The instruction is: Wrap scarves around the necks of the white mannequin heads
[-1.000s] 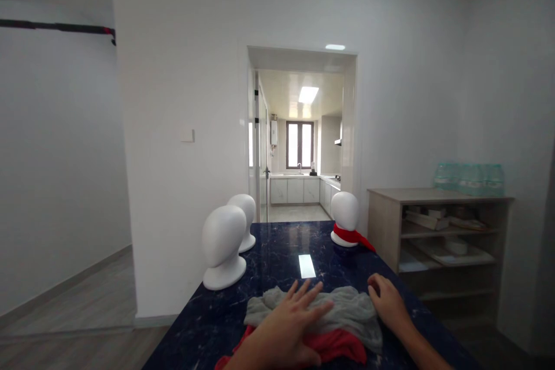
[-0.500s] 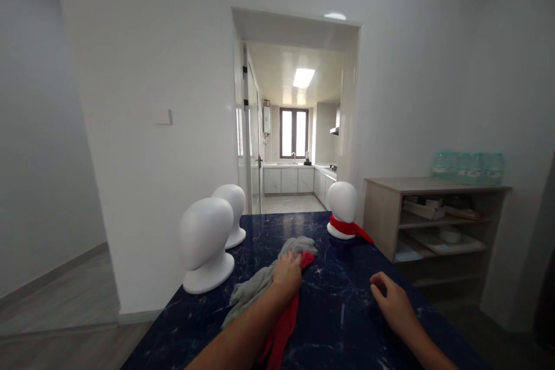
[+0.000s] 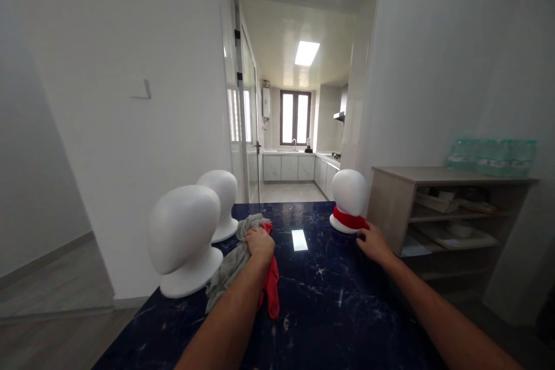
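My left hand [image 3: 259, 241] is closed on a grey scarf [image 3: 228, 269] and a red scarf [image 3: 272, 289], holding them bunched above the dark blue marble table [image 3: 329, 312]. The cloths hang down beside the nearest white mannequin head [image 3: 184, 238]. A second white mannequin head [image 3: 222, 202] stands just behind it. My right hand [image 3: 373, 244] reaches far right and touches the red scarf end [image 3: 352, 221] wrapped round the base of a third white mannequin head [image 3: 348, 192]. Whether its fingers grip that scarf is unclear.
A wooden shelf unit [image 3: 437, 208] stands right of the table, with packs of water bottles [image 3: 492, 156] on top. Straight ahead a doorway opens into a kitchen [image 3: 295, 150]. A white wall [image 3: 130, 98] runs along the left.
My left hand carried the bunched grey and red scarves forward and left, up to the two left mannequin heads. My right hand moved forward to the scarfed head. The view moved closer.
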A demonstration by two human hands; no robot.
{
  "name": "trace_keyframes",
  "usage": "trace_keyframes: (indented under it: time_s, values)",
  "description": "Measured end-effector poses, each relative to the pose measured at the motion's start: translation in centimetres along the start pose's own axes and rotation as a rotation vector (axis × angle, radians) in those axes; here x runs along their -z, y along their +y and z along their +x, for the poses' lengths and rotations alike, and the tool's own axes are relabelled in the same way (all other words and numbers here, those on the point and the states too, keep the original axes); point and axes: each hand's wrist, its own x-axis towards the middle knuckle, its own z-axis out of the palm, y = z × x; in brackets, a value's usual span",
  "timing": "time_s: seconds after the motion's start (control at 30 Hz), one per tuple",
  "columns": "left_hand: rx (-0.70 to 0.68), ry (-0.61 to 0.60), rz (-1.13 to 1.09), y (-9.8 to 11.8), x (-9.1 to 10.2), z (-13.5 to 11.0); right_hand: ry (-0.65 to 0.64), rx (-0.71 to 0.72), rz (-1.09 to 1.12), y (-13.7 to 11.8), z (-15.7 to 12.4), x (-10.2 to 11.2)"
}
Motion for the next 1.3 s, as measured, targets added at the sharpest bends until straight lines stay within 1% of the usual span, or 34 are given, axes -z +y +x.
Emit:
trace_keyframes:
  time_s: [0.1, 0.27, 0.37, 0.43, 0.5, 0.57, 0.67, 0.73, 0.8, 0.83, 0.9, 0.97, 1.03, 1.07, 1.13, 1.2, 1.3]
  values:
    - [0.035, -0.008, 0.059, 0.1, -0.7, 0.9, 0.036, -0.019, 0.047, 0.1, 2.1, -0.9]
    - [0.008, -0.03, 0.086, 0.0, -1.6, 1.6, 0.059, -0.025, 0.126, -0.4, 3.0, -2.5]
    - [-0.016, -0.045, 0.076, 0.0, -1.4, 1.5, 0.056, -0.01, 0.168, -0.7, 2.9, -2.4]
    - [-0.037, -0.052, 0.064, 0.0, -0.7, 1.2, 0.045, 0.01, 0.195, -0.7, 2.6, -1.8]
    - [-0.079, -0.046, 0.048, 0.3, 0.3, 0.4, 0.028, 0.038, 0.224, -0.7, 2.2, -0.9]
    - [-0.164, -0.031, 0.023, 0.8, 1.5, -0.9, 0.005, 0.074, 0.259, -0.8, 1.7, 0.0]
    - [-0.355, -0.035, -0.037, 1.7, 3.0, -4.5, -0.04, 0.146, 0.317, -1.3, 0.7, 1.2]
    - [-0.468, -0.072, -0.086, 2.2, 3.2, -7.5, -0.075, 0.21, 0.367, -2.0, -0.6, 1.7]
    - [-0.534, -0.139, -0.158, 2.5, 2.8, -10.6, -0.114, 0.279, 0.449, -3.0, -2.5, 2.1]
    - [-0.553, -0.208, -0.291, 2.5, 2.4, -12.1, -0.135, 0.31, 0.5, -3.6, -3.7, 2.3]
    - [-0.55, -0.311, -0.531, 2.3, 1.7, -14.6, -0.173, 0.348, 0.6, -5.1, -6.6, 2.8]
    - [-0.54, -0.353, -0.719, 1.8, 1.3, -16.5, -0.208, 0.36, 0.672, -6.9, -9.8, 3.4]
    - [-0.528, -0.344, -0.817, 0.8, 1.4, -18.0, -0.233, 0.366, 0.727, -8.8, -13.0, 4.2]
    - [-0.514, -0.328, -0.823, 0.2, 1.6, -18.6, -0.24, 0.373, 0.751, -9.6, -14.4, 4.7]
    - [-0.477, -0.289, -0.765, -1.2, 2.2, -19.6, -0.249, 0.396, 0.793, -11.0, -16.7, 5.3]
    - [-0.475, -0.233, -0.701, -2.8, 2.5, -20.5, -0.259, 0.412, 0.824, -11.9, -18.4, 5.7]
    - [-0.534, -0.153, -0.727, -5.1, 2.1, -21.3, -0.288, 0.407, 0.854, -12.4, -19.9, 5.2]
